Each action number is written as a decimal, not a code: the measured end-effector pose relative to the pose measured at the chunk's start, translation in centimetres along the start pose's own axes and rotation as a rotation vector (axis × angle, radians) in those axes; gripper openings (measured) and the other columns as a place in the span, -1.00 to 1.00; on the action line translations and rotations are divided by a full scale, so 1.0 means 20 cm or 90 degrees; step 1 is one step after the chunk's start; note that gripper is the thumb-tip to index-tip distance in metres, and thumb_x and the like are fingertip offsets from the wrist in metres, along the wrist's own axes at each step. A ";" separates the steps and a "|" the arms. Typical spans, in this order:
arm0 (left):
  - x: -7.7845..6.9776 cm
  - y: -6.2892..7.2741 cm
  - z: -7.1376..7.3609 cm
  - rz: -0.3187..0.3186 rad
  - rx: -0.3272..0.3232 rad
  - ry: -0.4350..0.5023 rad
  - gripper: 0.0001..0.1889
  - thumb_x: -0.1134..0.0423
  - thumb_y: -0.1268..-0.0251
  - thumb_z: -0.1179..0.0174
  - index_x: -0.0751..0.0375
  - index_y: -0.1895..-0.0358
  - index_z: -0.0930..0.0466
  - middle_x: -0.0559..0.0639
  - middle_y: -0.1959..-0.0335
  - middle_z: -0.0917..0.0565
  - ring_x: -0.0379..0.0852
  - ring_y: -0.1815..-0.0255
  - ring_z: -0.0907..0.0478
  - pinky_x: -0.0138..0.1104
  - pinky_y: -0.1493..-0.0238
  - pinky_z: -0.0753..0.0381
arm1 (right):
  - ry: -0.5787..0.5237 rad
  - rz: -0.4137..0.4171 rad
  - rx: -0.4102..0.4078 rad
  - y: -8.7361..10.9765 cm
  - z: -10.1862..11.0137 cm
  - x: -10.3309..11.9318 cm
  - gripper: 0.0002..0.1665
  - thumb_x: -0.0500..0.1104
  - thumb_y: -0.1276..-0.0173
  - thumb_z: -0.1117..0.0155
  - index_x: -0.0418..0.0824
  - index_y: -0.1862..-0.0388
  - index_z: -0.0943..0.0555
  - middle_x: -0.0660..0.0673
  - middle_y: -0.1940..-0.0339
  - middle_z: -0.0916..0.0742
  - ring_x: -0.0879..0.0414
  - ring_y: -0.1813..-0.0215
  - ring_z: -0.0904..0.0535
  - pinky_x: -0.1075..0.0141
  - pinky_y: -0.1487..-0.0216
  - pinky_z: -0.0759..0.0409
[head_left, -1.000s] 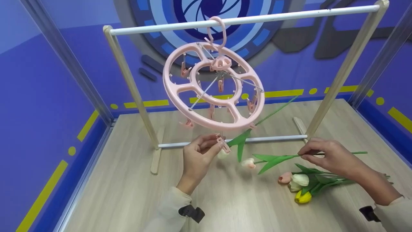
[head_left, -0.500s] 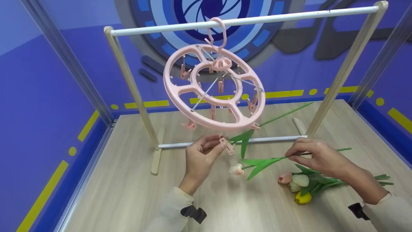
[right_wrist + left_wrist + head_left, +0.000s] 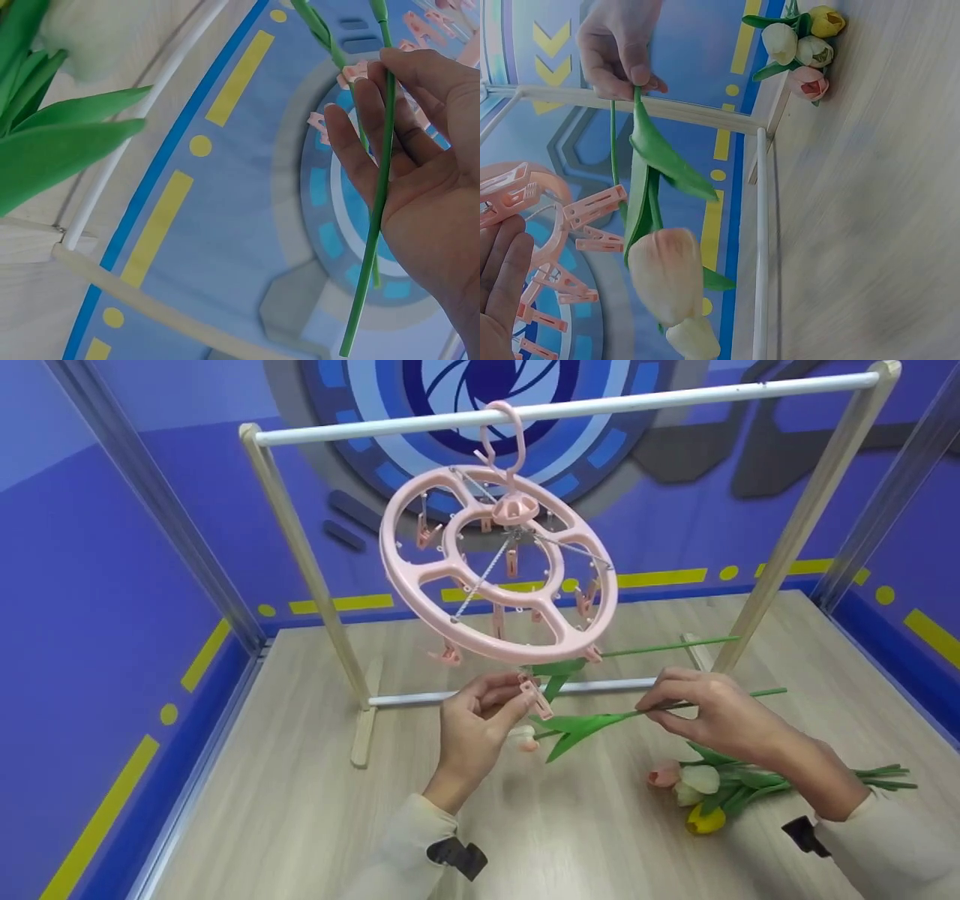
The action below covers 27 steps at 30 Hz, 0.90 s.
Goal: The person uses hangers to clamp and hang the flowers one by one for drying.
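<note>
My left hand [image 3: 476,727] pinches a pink clothespin [image 3: 537,701] hanging below the round pink clip hanger [image 3: 495,645]. My right hand [image 3: 705,705] pinches the green stem of a pale pink-white artificial tulip [image 3: 666,274]. That tulip's head points left and lies just below the clothespin in the head view, apart from its tips as far as I can tell. Behind it a second tulip hangs at the hanger's lower right, its stem [image 3: 675,646] meeting a pink clip [image 3: 352,73]. In the left wrist view its pale head [image 3: 694,337] is partly covered by the nearer bloom.
The hanger hooks over the white top bar [image 3: 675,403] of a wooden-legged rack. Several clothespins [image 3: 587,601] dangle from its rings. A bunch of tulips, pink, white and yellow [image 3: 705,819], lies on the wooden table [image 3: 300,810] at the right. A blue printed wall stands behind.
My right hand has moved left, bringing the tulip's head beneath the clothespin. My left hand has shifted slightly right, still pinching the clothespin. The hanging tulip's stem has swung lower.
</note>
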<state>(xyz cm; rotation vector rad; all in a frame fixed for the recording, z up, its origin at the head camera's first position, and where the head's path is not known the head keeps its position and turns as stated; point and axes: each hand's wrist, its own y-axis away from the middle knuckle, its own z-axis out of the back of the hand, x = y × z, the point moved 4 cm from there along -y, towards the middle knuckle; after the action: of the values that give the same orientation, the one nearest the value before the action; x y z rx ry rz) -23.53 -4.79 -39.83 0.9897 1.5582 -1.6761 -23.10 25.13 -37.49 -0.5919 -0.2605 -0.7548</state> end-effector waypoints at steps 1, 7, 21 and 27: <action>0.00 0.00 0.00 -0.003 0.001 0.001 -0.75 0.35 -0.38 -0.45 0.32 -0.05 -0.73 -0.02 0.08 -0.84 -0.03 0.05 -0.81 -0.18 -0.07 -0.77 | -0.002 0.002 -0.001 -0.01 0.00 0.00 -0.61 -0.50 -0.26 -0.53 -0.05 0.10 -0.81 0.16 0.18 -0.75 0.26 0.25 -0.61 0.39 0.23 -0.73; 0.00 0.00 -0.01 -0.014 0.004 -0.006 -0.77 0.37 -0.39 -0.45 0.33 -0.04 -0.72 -0.02 0.10 -0.84 -0.03 0.06 -0.81 -0.18 -0.05 -0.78 | -0.014 0.020 -0.015 -0.03 -0.01 0.02 -0.63 -0.51 -0.25 -0.53 -0.08 0.12 -0.80 0.14 0.19 -0.75 0.25 0.26 -0.62 0.46 0.22 -0.70; 0.01 -0.01 -0.04 -0.017 0.016 -0.017 -0.75 0.34 -0.39 -0.45 0.29 -0.07 -0.72 -0.04 0.07 -0.83 -0.04 0.05 -0.80 -0.18 -0.05 -0.78 | -0.057 0.061 -0.046 -0.10 -0.03 0.05 -0.63 -0.48 -0.27 -0.54 -0.06 0.09 -0.82 0.11 0.20 -0.74 0.20 0.21 -0.67 0.51 0.10 -0.68; 0.02 -0.02 -0.04 -0.019 0.024 -0.012 -0.74 0.36 -0.40 -0.44 0.28 -0.09 -0.72 -0.04 0.06 -0.82 -0.04 0.04 -0.79 -0.17 -0.06 -0.78 | -0.058 0.080 -0.057 -0.13 -0.05 0.07 -0.62 -0.49 -0.26 -0.54 -0.07 0.08 -0.83 0.10 0.21 -0.74 0.20 0.22 -0.65 0.54 0.16 -0.65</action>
<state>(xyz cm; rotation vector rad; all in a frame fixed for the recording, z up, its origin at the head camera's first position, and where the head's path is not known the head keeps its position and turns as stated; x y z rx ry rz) -23.97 -3.93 -40.09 0.9704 1.5413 -1.7369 -23.96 22.30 -36.66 -0.7222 -0.2723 -0.6219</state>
